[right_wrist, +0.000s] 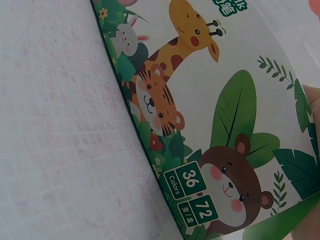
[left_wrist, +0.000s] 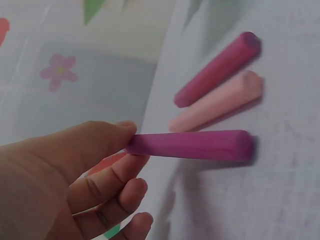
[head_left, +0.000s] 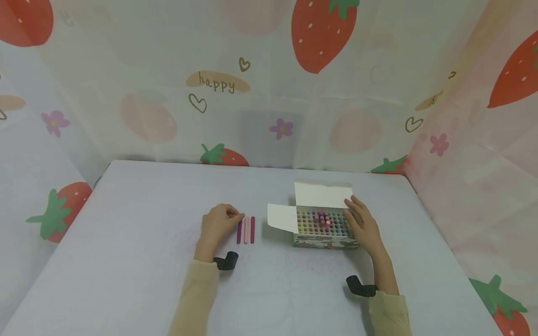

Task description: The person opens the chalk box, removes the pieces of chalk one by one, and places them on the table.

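A purple chalk stick (left_wrist: 195, 146) is pinched near one end by my left hand (head_left: 218, 226), between thumb and forefinger. Its far end meets the white tabletop or hovers just above it; I cannot tell which. Beside it lie a pale pink chalk stick (left_wrist: 220, 102) and a dark magenta one (left_wrist: 220, 70), side by side. My right hand (head_left: 364, 226) rests at the right end of the opened chalk box (head_left: 321, 242), fingers spread over its edge. Rows of coloured chalk ends (head_left: 308, 224) fill the box, and a few purple and pink sticks (head_left: 322, 218) stand higher.
The box's back lid (head_left: 323, 193) is folded up, and a side flap (head_left: 282, 217) sticks out to the left. Animal drawings cover its front, seen in the right wrist view. A strawberry-print cloth (head_left: 269, 93) hangs behind the white table (head_left: 159, 233).
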`<state>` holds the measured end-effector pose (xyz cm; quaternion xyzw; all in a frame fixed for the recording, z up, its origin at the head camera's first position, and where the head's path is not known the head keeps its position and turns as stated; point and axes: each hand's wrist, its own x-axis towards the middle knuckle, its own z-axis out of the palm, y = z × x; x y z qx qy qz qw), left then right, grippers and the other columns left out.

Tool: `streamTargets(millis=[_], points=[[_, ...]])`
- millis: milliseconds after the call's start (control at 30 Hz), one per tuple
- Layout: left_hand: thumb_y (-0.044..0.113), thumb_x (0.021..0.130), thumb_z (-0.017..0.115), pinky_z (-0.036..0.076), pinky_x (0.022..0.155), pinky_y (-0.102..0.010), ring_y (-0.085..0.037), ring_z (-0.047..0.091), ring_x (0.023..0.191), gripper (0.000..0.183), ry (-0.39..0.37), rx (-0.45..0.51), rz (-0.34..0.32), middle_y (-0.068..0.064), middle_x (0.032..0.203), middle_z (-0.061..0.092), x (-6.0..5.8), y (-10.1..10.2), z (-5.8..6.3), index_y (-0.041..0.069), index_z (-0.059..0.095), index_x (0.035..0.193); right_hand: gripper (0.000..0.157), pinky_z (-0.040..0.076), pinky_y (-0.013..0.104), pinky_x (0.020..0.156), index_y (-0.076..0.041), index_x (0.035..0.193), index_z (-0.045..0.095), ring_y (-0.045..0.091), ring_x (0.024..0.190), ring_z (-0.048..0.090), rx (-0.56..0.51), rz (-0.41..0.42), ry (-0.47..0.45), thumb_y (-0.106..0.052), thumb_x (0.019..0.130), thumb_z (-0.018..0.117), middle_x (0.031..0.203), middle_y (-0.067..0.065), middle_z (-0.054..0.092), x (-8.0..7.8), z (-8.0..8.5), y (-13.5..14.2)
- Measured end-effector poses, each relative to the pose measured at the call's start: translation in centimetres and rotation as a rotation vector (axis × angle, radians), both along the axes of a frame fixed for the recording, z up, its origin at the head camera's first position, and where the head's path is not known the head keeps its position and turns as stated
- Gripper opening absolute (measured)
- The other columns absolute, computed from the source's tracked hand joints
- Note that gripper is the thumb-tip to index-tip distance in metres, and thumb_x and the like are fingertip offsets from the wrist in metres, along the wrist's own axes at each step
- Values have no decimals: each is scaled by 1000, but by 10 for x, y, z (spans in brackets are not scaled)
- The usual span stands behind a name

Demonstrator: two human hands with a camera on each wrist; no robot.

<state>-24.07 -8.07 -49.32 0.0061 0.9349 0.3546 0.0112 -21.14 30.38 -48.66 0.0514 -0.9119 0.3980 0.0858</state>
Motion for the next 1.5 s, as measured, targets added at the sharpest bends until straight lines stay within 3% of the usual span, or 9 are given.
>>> streamTargets(millis=[433,1500], points=[[38,84,65,37,75,-43,-18,53,71,24,70,-85,40,1,73,60,-3,4,-15,13,67,84,45,23,62,102,-9,137,44,39,136,24,4,-4,10,-32,97,46,150,12,27,0,-1,1],[30,83,67,35,73,-41,-17,52,71,16,69,-112,46,2,73,59,0,6,-12,15,68,87,46,21,65,101,-8,137,43,41,136,24,18,2,11,-31,98,45,150,14,26,0,0,-1]])
